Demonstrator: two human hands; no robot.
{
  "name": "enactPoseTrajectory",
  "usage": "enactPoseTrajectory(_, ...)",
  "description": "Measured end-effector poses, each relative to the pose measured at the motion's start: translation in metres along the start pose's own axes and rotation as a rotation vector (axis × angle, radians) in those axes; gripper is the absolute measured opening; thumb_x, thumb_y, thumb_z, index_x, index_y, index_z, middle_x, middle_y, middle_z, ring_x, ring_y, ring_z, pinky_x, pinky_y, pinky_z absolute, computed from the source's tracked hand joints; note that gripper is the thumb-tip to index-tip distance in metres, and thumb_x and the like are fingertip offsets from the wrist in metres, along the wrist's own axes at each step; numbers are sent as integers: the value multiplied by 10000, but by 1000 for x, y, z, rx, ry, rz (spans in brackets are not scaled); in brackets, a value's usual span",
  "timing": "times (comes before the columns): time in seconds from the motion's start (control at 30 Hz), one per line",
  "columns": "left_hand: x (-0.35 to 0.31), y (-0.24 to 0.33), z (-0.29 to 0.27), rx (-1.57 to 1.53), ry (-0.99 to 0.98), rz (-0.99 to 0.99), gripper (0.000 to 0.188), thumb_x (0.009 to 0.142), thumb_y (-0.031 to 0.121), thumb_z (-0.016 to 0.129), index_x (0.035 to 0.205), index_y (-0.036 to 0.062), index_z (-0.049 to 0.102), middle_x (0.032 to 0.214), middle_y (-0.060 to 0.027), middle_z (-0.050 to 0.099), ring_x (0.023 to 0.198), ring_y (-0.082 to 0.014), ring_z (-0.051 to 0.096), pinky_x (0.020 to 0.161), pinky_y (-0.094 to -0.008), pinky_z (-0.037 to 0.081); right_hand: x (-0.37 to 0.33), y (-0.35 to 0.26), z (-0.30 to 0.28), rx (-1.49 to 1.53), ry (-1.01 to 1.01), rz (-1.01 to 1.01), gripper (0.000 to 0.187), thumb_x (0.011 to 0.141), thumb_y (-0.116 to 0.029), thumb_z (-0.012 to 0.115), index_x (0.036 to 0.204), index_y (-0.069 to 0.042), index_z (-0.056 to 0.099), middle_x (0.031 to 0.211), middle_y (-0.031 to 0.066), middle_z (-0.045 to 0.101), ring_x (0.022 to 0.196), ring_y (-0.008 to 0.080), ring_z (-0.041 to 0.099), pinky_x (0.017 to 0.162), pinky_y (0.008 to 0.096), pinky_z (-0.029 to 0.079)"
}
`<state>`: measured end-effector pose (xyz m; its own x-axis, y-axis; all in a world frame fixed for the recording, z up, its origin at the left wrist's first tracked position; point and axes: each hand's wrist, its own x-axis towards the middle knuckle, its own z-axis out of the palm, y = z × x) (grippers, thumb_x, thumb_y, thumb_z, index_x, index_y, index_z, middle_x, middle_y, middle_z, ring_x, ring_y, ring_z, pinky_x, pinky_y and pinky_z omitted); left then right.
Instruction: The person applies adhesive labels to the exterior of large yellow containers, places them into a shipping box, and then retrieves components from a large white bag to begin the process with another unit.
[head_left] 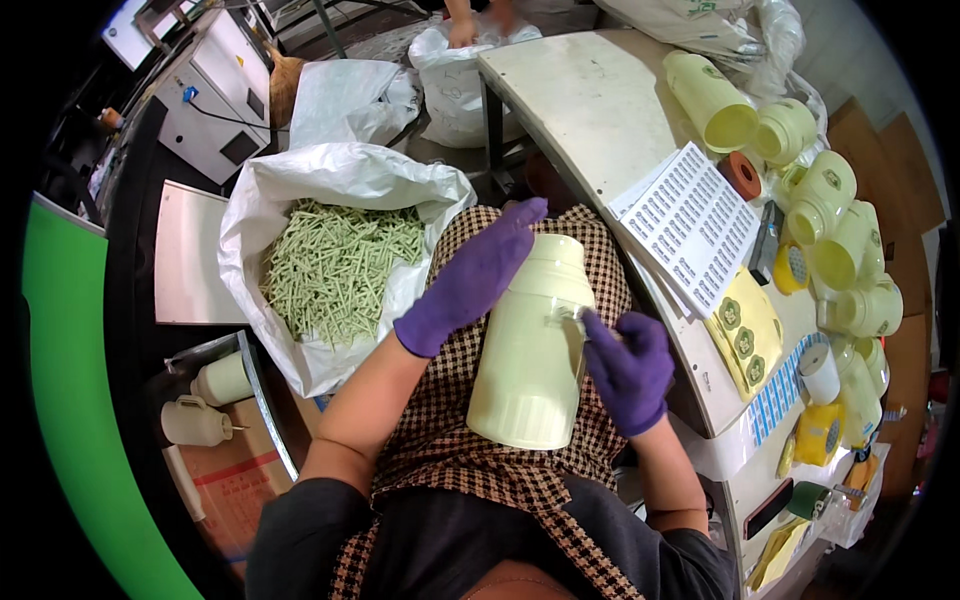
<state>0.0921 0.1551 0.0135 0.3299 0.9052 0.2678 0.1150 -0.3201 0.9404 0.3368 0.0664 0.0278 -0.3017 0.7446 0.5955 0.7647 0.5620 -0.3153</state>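
Observation:
A pale yellow thermos jug shell (530, 350) rests across my lap on a checked apron (430, 415), its narrower neck pointing away from me. My left hand (470, 275), in a purple glove, lies along the upper left side of the jug with its fingers stretched out. On the jug's right side my gloved right hand (635, 370) has curled fingers, the index fingertip at the wall. Just by that fingertip a small, clear, shiny patch (565, 317) shows on the jug; whether it is a film or a fitting, I cannot make out.
A white sack (245, 250) of pale green sticks (340, 265) stands at left. The right-hand table (590, 100) bears label sheets (690, 225), yellow sticker sheets (745, 335), several jug shells (850, 245) and a phone (768, 508). Another person's hand (462, 28) reaches into a far sack (455, 75).

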Motion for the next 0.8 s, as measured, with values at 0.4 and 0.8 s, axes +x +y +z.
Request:
enactPoseTrajectory(0.4,-17,-7,18,74,-126,12,605,1070,246,503,1561,-48,308,1605,-193,378,1507,-287,335,1233,-369,255,-3,-10,9,-111,-96,-34,465,813,-224,798,1270,-273,729,974,43,541,804,200,578,648,321,503)
enactPoseTrajectory(0.8,7,7,-6,218,-166,-43,899,826,307,825,1550,22,375,1536,-197,475,1451,-316,420,1212,-413,302,-16,35,-55,-399,-381,181,561,902,-191,662,1434,-345,571,893,78,559,786,272,607,627,407,534)
